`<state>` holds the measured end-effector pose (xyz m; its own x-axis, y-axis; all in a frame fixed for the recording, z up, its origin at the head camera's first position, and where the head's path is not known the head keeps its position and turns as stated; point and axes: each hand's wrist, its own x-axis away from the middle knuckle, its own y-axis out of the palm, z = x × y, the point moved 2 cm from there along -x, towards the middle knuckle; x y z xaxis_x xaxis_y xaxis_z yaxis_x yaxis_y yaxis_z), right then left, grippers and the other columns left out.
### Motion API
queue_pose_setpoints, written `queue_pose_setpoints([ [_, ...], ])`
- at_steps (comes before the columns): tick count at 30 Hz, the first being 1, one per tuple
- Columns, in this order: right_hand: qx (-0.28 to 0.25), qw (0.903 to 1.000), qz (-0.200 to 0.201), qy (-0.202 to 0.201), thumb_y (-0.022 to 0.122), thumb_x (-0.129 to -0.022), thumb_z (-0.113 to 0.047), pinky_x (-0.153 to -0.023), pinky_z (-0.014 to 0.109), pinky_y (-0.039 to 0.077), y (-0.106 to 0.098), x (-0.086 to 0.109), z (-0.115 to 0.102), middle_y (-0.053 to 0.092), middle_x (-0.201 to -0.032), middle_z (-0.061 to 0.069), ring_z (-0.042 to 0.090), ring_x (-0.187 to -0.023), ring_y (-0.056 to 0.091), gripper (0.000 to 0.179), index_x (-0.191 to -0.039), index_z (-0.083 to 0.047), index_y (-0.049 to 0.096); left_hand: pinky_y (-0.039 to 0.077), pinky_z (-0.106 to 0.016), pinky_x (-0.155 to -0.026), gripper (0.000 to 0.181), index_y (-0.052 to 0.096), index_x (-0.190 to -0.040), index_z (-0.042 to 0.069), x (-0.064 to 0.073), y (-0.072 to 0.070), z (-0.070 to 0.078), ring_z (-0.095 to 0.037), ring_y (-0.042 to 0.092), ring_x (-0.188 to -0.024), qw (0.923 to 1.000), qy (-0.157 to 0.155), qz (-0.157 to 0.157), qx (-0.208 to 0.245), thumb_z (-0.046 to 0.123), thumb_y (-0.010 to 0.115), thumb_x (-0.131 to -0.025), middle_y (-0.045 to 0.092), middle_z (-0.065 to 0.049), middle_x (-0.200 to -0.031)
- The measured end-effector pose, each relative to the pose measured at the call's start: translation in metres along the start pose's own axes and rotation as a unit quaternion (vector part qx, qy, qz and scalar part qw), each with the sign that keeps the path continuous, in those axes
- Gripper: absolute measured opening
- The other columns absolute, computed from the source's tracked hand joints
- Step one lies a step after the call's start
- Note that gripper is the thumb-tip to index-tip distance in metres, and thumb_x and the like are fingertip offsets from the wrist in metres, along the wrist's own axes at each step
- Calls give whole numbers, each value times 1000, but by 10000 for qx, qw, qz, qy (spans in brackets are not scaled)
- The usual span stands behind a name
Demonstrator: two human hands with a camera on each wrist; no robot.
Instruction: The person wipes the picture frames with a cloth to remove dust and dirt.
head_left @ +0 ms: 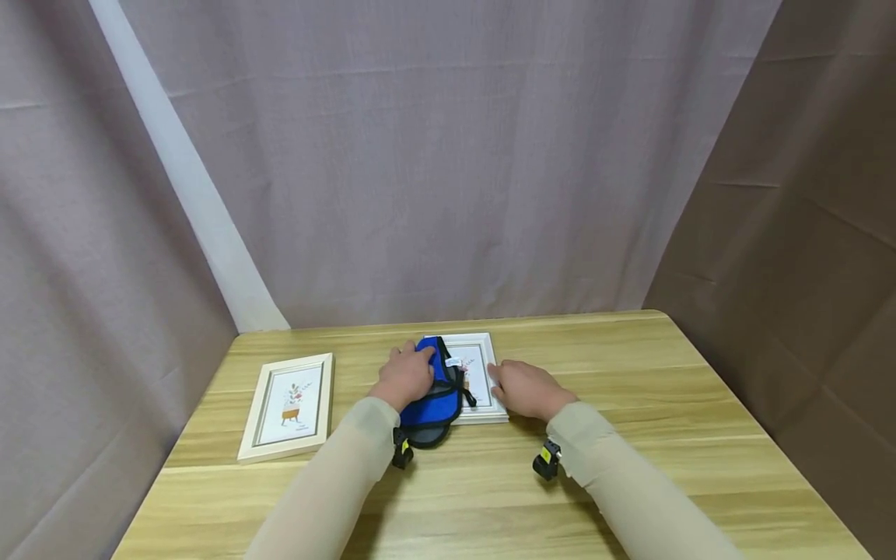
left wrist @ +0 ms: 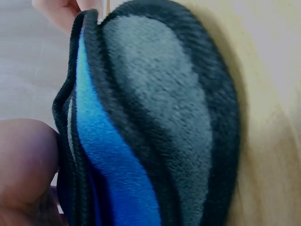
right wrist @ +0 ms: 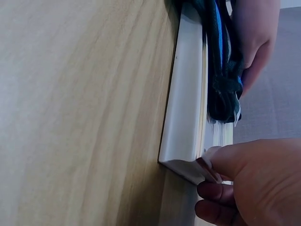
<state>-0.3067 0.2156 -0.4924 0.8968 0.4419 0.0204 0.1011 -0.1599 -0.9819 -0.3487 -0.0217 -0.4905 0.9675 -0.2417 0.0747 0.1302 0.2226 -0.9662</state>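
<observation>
A folded blue-and-grey fabric piece (head_left: 435, 407) with black edging, a white tag and a black cord lies across the left part of a white picture frame (head_left: 500, 417). My left hand (head_left: 407, 376) grips its upper part from the left. Up close in the left wrist view, the fabric (left wrist: 155, 94) shows a fuzzy grey underside and a blue fold. My right hand (head_left: 526, 387) pinches the frame's right edge; the right wrist view shows thumb and fingers at a corner of the white frame (right wrist: 182, 103). The fabric hides much of the frame's picture.
Another picture frame (head_left: 322, 404), cream with a plant print, lies flat on the wooden table (head_left: 630, 467) to the left. Grey curtains (head_left: 455, 171) hang behind the table's far edge, and a brown curtain (head_left: 791, 257) hangs at the right.
</observation>
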Motion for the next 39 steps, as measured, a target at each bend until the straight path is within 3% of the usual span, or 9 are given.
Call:
queue_pose_setpoints([
  [5, -71, 10000, 52, -37, 65, -108, -15, -84, 54, 61, 1, -3, -1, 70, -94, 11, 30, -91, 71, 39, -141, 7, 66, 59, -65, -92, 48, 59, -161, 21, 8, -3, 0, -46, 56, -133, 9999, 94, -47, 110, 27, 53, -113, 53, -19, -158],
  [16, -8, 10000, 65, 18, 65, -109, -14, -84, 56, 62, 1, -2, -4, 71, -94, 12, 34, -94, 73, 33, -134, 7, 69, 52, -59, -113, 48, 59, -159, 13, 25, 0, 0, -48, 58, -136, 9985, 519, -166, 42, 26, 53, -114, 56, -23, -156],
  [22, -57, 9999, 112, 97, 61, -111, -15, -85, 58, 63, 1, -3, -6, 72, -95, 13, 37, -94, 74, 22, -111, 2, 75, 51, -57, -114, 47, 60, -158, 11, 37, 1, 0, -47, 62, -133, 9978, 623, -205, 86, 25, 54, -113, 59, -24, -152],
  [25, -23, 9999, 106, 78, 61, -111, -14, -85, 58, 63, 2, -3, -5, 72, -96, 15, 37, -95, 74, 23, -115, 4, 75, 52, -56, -112, 47, 61, -158, 11, 42, 2, 0, -46, 63, -131, 9977, 626, -218, 162, 25, 54, -113, 59, -24, -150],
  [30, 34, 10000, 42, -26, 63, -109, -13, -87, 58, 63, 3, -3, -3, 73, -101, 17, 39, -98, 74, 38, -139, 10, 67, 53, -56, -111, 45, 63, -156, 11, 53, 1, 2, -46, 64, -130, 9971, 701, -211, 185, 23, 56, -113, 60, -25, -149],
  [39, -45, 9999, 21, -114, 64, -108, -13, -89, 59, 62, 3, -4, -2, 73, -103, 20, 40, -100, 74, 41, -141, 11, 64, 55, -54, -107, 42, 67, -150, 10, 73, 0, 3, -41, 67, -124, 9959, 834, -172, 321, 20, 59, -110, 64, -22, -142],
])
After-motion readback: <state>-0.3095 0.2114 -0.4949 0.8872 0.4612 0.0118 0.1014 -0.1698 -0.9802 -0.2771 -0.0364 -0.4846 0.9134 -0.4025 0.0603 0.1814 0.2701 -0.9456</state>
